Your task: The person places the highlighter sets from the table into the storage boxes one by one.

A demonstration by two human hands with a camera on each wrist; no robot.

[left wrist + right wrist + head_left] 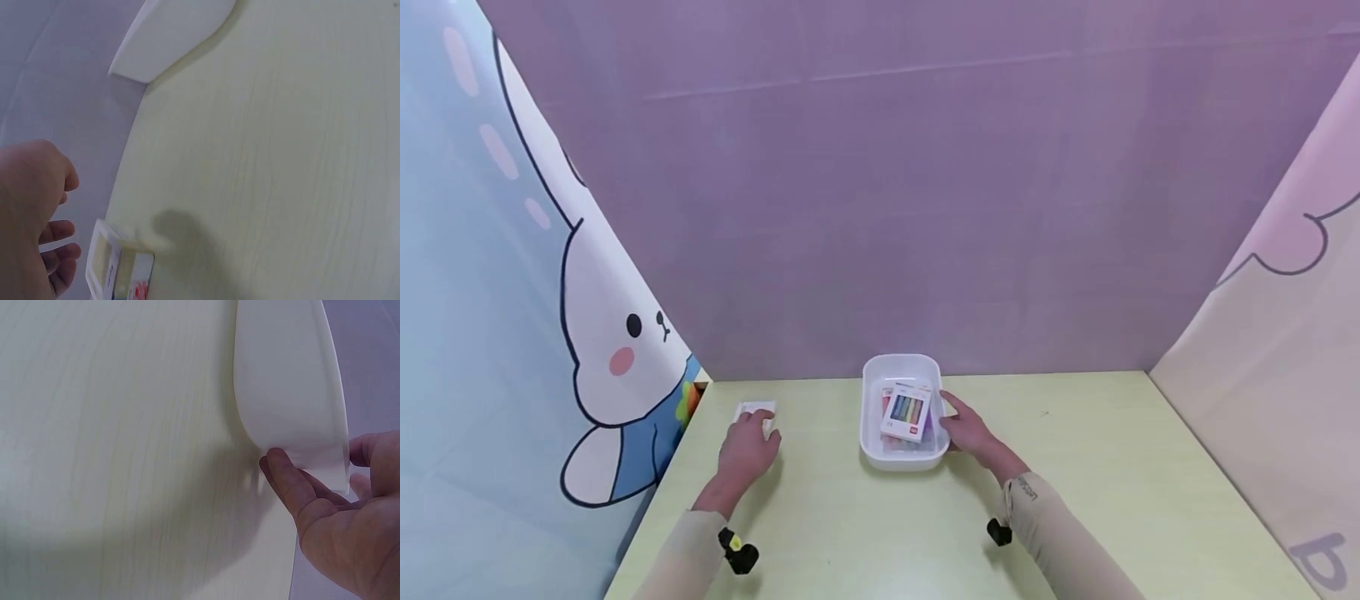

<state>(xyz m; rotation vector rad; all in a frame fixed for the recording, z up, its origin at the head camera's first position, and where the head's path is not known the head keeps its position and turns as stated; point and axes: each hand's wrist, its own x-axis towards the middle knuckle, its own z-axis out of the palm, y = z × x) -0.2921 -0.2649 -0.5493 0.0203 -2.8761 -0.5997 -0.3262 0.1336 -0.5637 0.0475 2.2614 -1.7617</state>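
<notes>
A white plastic tub [877, 453] stands near the back edge of the table. Inside it lies a white carton [907, 412] with a row of coloured sticks on its front, over pink and purple items. My right hand [967, 429] holds the tub's right side, fingers low on the outer wall [284, 369] and thumb at the rim. To the left, my left hand [750, 450] hovers over a small white-edged box [752, 407], its fingers loosely bent. In the left wrist view those fingers are beside the box [142, 267], which has a red mark, with a gap between.
The pale wooden table [1075, 467] meets a purple cloth wall [880, 208] right behind the tub. A rabbit-print cloth [610, 350] hangs along the left side and a pink and cream one [1285, 333] along the right. Small black devices [743, 557] sit at both wrists.
</notes>
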